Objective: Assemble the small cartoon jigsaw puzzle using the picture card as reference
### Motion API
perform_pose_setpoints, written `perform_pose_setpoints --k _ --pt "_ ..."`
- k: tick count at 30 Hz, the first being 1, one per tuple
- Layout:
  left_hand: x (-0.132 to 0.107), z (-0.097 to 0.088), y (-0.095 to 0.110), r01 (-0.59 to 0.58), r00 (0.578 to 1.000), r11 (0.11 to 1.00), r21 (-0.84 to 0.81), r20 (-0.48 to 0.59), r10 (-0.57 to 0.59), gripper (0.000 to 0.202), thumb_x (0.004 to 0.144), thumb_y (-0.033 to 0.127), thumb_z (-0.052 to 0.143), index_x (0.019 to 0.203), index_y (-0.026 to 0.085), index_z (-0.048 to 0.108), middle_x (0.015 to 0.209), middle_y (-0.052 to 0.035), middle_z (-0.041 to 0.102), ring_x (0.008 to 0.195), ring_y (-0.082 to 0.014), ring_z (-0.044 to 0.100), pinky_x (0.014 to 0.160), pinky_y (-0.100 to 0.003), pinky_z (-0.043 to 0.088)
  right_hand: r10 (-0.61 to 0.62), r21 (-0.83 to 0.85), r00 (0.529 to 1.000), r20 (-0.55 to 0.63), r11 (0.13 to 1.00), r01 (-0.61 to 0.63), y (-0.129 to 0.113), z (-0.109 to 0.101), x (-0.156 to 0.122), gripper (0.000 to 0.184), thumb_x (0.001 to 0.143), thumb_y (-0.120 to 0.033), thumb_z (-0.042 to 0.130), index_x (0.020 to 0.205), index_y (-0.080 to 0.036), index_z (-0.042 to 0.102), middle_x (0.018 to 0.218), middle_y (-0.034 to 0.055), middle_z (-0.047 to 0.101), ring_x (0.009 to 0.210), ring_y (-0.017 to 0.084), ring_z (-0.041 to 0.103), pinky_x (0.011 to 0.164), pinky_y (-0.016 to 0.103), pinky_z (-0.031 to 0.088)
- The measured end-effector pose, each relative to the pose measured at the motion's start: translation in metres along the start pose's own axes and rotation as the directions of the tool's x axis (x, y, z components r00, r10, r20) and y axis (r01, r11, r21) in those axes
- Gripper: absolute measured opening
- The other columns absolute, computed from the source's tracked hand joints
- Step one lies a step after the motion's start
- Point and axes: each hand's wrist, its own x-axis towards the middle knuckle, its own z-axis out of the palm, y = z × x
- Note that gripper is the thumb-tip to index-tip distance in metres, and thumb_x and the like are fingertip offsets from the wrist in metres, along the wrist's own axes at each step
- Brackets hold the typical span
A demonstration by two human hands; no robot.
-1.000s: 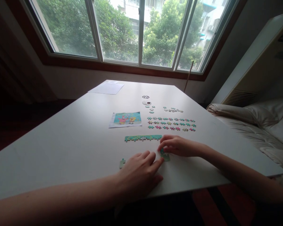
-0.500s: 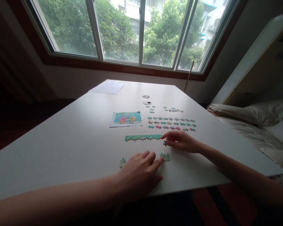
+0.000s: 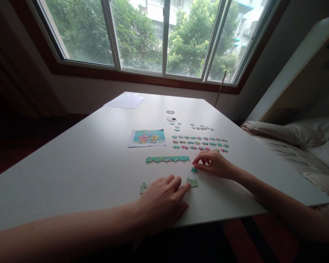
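Observation:
My right hand is closed in a pinch, with a teal jigsaw piece at the tips of its thumb and index finger. Just left of those fingertips lies a joined strip of jigsaw pieces, teal with a straight top edge and knobs along the bottom. My left hand rests palm down nearer the front edge, fingers partly spread. Its index fingertip touches a pale green joined bit of jigsaw. Another pale green piece shows beside its wrist side, partly covered by the hand.
Loose jigsaw pieces lie in rows beyond my right hand, with more scattered behind them. A cartoon picture sheet lies left of the rows. Two round items and white paper are farther back on the white table.
My right hand has drawn slightly away from the strip's right end, its index finger curling toward the thumb. The teal piece has turned and shows more of its face. My left hand stays put.

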Motion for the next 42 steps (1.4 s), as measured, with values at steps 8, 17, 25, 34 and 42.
perform_pose_setpoints --k 8,17,25,34,42 --pt "-0.001 0.004 0.001 0.003 1.0 1.0 0.001 -0.011 -0.003 0.037 0.088 0.03 0.041 0.124 0.019 0.043 0.098 -0.008 0.053 0.087 -0.0239 0.05 0.073 -0.038 0.047 -0.085 -0.033 0.984 0.159 0.995 0.091 0.0 -0.013 -0.005 0.023 0.074 -0.035 0.067 0.091 -0.019 0.068 0.079 0.0028 0.061 0.06 0.008 0.05 0.054 0.018 0.041" --pt "0.0 0.002 0.001 -0.006 1.0 1.0 0.012 -0.01 0.006 0.036 0.089 0.029 0.04 0.123 0.018 0.043 0.097 -0.0082 0.054 0.085 -0.0235 0.05 0.072 -0.037 0.047 -0.082 -0.031 0.985 0.155 0.996 0.088 0.004 -0.008 -0.006 0.021 0.075 -0.033 0.067 0.09 -0.018 0.068 0.079 0.0027 0.058 0.058 0.007 0.05 0.054 0.018 0.043" --pt "0.0 0.002 0.001 -0.007 1.0 1.0 -0.001 -0.013 0.007 0.035 0.089 0.028 0.04 0.122 0.019 0.044 0.096 -0.008 0.054 0.085 -0.0235 0.051 0.072 -0.038 0.047 -0.083 -0.065 0.989 0.123 0.994 0.091 -0.003 -0.005 -0.005 0.015 0.076 -0.029 0.065 0.085 -0.017 0.068 0.075 0.0023 0.059 0.055 0.006 0.05 0.053 0.018 0.042" --pt "-0.001 -0.015 -0.021 0.084 0.995 0.97 -0.226 -0.027 -0.092 0.032 0.086 0.03 0.046 0.116 0.021 0.053 0.098 -0.0073 0.057 0.086 -0.022 0.054 0.073 -0.035 0.047 -0.206 -0.083 0.978 -0.039 0.976 0.202 -0.01 0.0 0.001 0.015 0.074 -0.028 0.065 0.083 -0.016 0.064 0.073 0.0024 0.066 0.061 0.01 0.056 0.058 0.021 0.047" --pt "-0.001 -0.032 -0.064 0.258 0.945 0.74 -0.621 0.004 -0.326 0.025 0.081 0.034 0.054 0.091 0.016 0.068 0.069 -0.0012 0.057 0.062 -0.0127 0.049 0.058 -0.023 0.041 -0.403 -0.066 0.913 -0.068 0.915 0.399 -0.035 0.007 0.031 0.016 0.074 -0.027 0.065 0.085 -0.017 0.064 0.074 0.0027 0.068 0.065 0.011 0.061 0.061 0.023 0.049"
